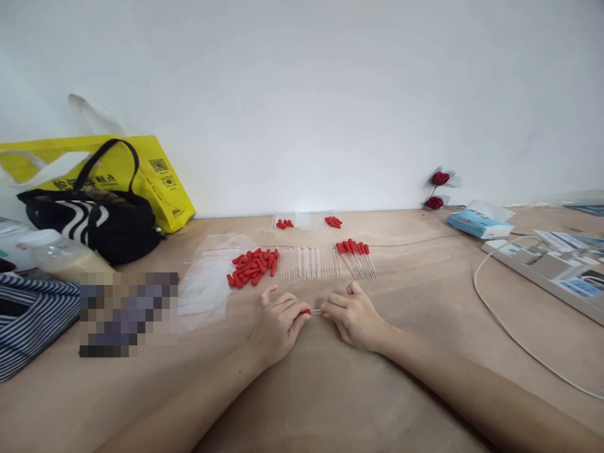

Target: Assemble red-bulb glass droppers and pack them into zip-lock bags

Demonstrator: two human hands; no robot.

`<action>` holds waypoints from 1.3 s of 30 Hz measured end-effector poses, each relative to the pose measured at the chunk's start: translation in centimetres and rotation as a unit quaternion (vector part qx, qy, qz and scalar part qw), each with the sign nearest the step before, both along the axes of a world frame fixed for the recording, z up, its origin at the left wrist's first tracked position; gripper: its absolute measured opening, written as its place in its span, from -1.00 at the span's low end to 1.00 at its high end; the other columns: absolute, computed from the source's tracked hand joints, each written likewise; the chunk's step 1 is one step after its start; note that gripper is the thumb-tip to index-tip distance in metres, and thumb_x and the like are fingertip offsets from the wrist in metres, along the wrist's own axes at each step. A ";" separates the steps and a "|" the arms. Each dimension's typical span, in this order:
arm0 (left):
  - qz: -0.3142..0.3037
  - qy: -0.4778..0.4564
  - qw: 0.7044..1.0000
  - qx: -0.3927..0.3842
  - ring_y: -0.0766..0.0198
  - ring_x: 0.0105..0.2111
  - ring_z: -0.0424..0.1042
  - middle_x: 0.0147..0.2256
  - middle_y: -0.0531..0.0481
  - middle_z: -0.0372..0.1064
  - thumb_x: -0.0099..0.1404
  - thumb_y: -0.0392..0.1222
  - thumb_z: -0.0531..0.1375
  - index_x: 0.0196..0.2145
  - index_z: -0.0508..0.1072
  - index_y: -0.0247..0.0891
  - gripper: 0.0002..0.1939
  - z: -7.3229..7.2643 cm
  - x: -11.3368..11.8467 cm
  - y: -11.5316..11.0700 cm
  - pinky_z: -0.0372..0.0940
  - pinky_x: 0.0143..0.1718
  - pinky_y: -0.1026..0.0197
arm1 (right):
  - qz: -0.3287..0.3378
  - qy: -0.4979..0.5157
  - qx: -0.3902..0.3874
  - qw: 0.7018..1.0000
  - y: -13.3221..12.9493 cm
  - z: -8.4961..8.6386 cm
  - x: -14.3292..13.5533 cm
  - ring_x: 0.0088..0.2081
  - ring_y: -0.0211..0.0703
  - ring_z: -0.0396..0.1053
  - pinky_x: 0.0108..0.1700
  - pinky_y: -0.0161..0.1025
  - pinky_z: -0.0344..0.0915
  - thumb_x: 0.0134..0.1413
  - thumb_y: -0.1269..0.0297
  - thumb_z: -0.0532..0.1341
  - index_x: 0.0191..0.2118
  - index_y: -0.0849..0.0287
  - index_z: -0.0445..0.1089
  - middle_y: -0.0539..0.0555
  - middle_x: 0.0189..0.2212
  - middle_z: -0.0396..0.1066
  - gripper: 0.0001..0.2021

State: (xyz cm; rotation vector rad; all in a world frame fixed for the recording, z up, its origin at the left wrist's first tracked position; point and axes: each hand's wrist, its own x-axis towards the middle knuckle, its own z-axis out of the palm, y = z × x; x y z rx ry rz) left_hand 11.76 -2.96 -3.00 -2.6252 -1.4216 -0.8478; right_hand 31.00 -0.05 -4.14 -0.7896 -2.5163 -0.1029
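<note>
Between thumb and fingers, my left hand pinches a red rubber bulb. My right hand grips a thin clear glass tube, whose left end meets the bulb; how far it sits inside is hidden. Just beyond my left hand lies a pile of loose red bulbs. A row of bare glass tubes stretches to the right of the pile. Next to that row lie several droppers, each a tube with a red bulb on its far end.
Clear plastic bags lie left of the pile. More bulbs and tubes rest in a bag by the wall. A bottle, black bag and yellow bag stand left. A tissue pack, power strip and white cable are right.
</note>
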 end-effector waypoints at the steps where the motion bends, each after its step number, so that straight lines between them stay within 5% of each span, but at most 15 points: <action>1: -0.001 0.000 1.000 0.001 0.32 -0.34 0.38 -0.46 0.11 0.46 0.26 -0.24 0.00 -0.41 0.38 -0.18 -0.82 0.0 0.0 0.0 -0.19 0.02 0.02 | 0.000 0.003 -0.001 1.000 0.0 0.0 0.0 -0.51 -0.30 0.10 -0.33 -0.22 -0.15 0.15 0.43 -0.08 -0.36 0.19 0.36 0.02 -0.51 0.33 -0.73; 23: -0.012 -0.019 1.000 -0.016 0.29 -0.36 0.36 -0.51 0.17 0.45 0.22 -0.13 0.09 -0.42 0.44 -0.10 -0.86 0.0 -0.8 0.8 -0.25 0.04 -0.04 | -0.003 0.026 -0.012 1.000 0.6 0.1 0.4 -0.35 -0.24 0.22 -0.30 -0.23 -0.09 0.19 0.29 -0.02 -0.27 0.17 0.37 0.04 -0.41 0.39 -0.77; 26: 0.001 -0.007 1.000 0.003 0.25 -0.29 0.35 -0.38 0.13 0.48 0.22 -0.11 0.09 -0.31 0.43 -0.06 -0.86 0.1 -1.1 1.0 -0.22 0.02 -0.04 | -0.025 0.025 0.012 0.999 0.5 -0.1 0.5 -0.36 -0.20 0.20 -0.32 -0.23 -0.11 0.14 0.28 0.02 -0.32 0.15 0.40 0.04 -0.46 0.38 -0.79; 30: 0.135 -0.018 0.988 0.069 0.11 -0.13 0.28 -0.14 -0.05 0.39 0.17 -0.04 0.11 -0.08 0.33 -0.13 -0.65 0.2 -2.5 2.1 -0.12 -0.03 -0.04 | -0.154 0.097 -0.036 0.983 2.0 0.0 0.9 -0.35 -0.20 0.25 -0.29 -0.23 -0.08 0.10 0.27 0.04 -0.35 0.13 0.41 0.04 -0.44 0.40 -0.80; 33: 0.229 -0.031 0.969 0.083 0.10 -0.14 0.28 -0.18 -0.07 0.39 0.16 -0.09 0.11 -0.17 0.37 -0.17 -0.72 0.1 -3.7 3.3 -0.08 -0.06 -0.03 | -0.332 0.151 -0.085 0.927 4.4 0.4 1.4 -0.30 -0.14 0.30 -0.25 -0.21 -0.06 0.07 0.24 0.03 -0.36 0.13 0.42 0.06 -0.41 0.44 -0.77; 36: 0.256 -0.031 0.963 0.072 0.11 -0.16 0.29 -0.21 -0.04 0.40 0.16 -0.14 0.11 -0.27 0.40 -0.16 -0.83 -0.1 -4.4 4.0 -0.07 -0.08 -0.02 | -0.440 0.149 -0.128 0.876 6.7 0.8 1.4 -0.29 -0.09 0.33 -0.21 -0.17 -0.06 0.04 0.24 0.03 -0.34 0.13 0.43 0.07 -0.39 0.45 -0.76; 39: 0.248 -0.025 0.966 0.069 0.12 -0.17 0.28 -0.24 -0.01 0.40 0.15 -0.16 0.12 -0.33 0.41 -0.14 -0.88 -0.3 -4.5 4.0 -0.09 -0.07 -0.03 | -0.478 0.129 -0.151 0.855 7.9 0.9 1.0 -0.29 -0.08 0.34 -0.17 -0.13 -0.07 0.00 0.26 0.04 -0.32 0.12 0.42 0.07 -0.38 0.46 -0.77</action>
